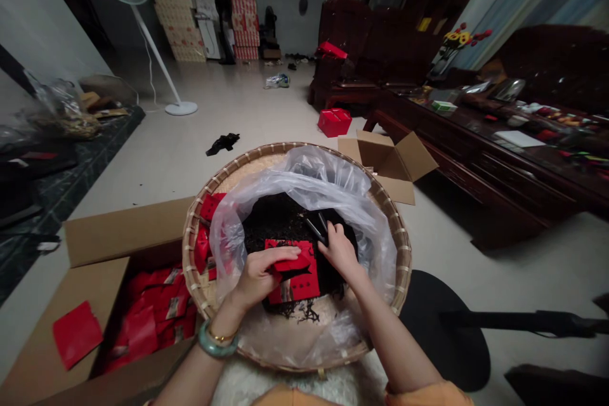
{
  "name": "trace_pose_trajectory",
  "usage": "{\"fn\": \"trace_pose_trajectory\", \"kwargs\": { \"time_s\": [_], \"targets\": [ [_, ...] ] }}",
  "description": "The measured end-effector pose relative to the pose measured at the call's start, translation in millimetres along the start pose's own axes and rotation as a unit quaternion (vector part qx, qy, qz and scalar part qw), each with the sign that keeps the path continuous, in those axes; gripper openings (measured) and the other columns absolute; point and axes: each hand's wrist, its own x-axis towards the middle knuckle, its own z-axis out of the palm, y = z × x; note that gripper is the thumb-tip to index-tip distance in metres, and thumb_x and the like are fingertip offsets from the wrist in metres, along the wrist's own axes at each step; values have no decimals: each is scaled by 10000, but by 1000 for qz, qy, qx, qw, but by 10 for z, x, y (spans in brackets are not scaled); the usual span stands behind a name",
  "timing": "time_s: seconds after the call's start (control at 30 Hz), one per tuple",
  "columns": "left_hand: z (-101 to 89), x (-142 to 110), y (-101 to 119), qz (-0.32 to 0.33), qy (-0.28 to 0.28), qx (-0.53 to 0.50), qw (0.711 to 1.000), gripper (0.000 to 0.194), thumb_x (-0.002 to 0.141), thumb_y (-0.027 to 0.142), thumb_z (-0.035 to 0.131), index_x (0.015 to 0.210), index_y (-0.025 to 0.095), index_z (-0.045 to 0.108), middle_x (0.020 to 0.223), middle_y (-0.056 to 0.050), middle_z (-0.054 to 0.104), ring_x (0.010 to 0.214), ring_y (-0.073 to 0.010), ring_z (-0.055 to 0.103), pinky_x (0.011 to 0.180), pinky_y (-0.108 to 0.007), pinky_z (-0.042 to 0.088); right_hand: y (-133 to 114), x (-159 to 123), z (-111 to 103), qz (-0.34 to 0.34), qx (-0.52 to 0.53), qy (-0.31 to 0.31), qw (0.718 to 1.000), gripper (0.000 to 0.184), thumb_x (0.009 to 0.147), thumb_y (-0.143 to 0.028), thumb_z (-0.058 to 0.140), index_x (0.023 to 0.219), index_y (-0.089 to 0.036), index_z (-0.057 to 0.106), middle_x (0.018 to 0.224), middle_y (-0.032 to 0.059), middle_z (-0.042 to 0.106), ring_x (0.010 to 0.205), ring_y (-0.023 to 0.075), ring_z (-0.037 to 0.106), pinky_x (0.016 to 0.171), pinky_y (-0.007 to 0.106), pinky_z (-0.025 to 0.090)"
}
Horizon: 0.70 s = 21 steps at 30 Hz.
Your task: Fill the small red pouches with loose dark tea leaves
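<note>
In the head view, my left hand [257, 274] is closed around a small red packet [289, 263] whose mouth gapes. A green bangle and a gold-coloured bracelet circle that wrist. My right hand [339, 250] grips dark tongs [316, 228], with their tips spread apart over a heap of black, dried, leaf-like shreds [271, 210]. Beneath the held packet, flat red packets [304, 290] with dark markings lie on the heap. A clear plastic bag [226, 219] surrounds the shreds inside a round woven bamboo basket [404, 254].
An open carton [95, 241] at lower left holds several red packets [143, 320]. A smaller open carton [416, 155] and a red box [334, 122] lie beyond the basket. At right is a black round stand base [447, 330]. A white fan [181, 108] stands at back left.
</note>
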Motion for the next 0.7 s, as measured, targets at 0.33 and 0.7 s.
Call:
{"fn": "trace_pose_trajectory", "kwargs": {
  "time_s": [0.33, 0.7],
  "targets": [
    [66, 95, -129, -335, 51, -146, 930, 359, 568, 289, 788, 866, 128, 667, 804, -59, 732, 681, -214, 686, 609, -328, 576, 122, -204, -468, -59, 483, -184, 854, 637, 641, -375, 737, 1223, -200, 547, 1188, 86, 601, 950, 235, 597, 697, 312, 492],
    [101, 192, -198, -401, -7, -275, 874, 491, 514, 267, 825, 949, 111, 662, 857, -74, 727, 715, -247, 689, 641, -405, 585, -218, -121, -681, -183, 266, -154, 934, 491, 648, -301, 735, 1114, -175, 646, 1077, 80, 672, 971, 251, 611, 885, 360, 443]
  ]
}}
